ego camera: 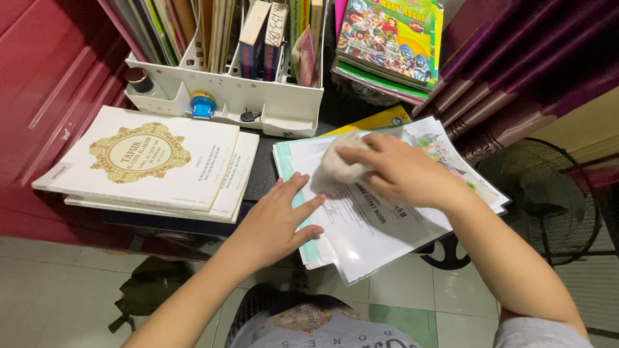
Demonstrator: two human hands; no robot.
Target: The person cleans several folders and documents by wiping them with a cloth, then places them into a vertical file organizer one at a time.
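Note:
My right hand [400, 171] presses a crumpled beige cloth [340, 164] onto a clear plastic folder of white printed papers [380, 225]. The folder lies on top of a pile of papers and booklets that overhangs the front edge of a dark table. My left hand [277, 222] lies flat, fingers spread, on the pile's left edge, over a pale green sheet [309, 248]. A yellow booklet [380, 120] sticks out from under the pile at the back.
A stack of white books [155, 161] with a gold emblem sits at the left. Behind stands a white desk organiser [258, 103] full of books, with colourful comic books [387, 38] to its right. A black fan [548, 187] stands at the right, purple curtains above it.

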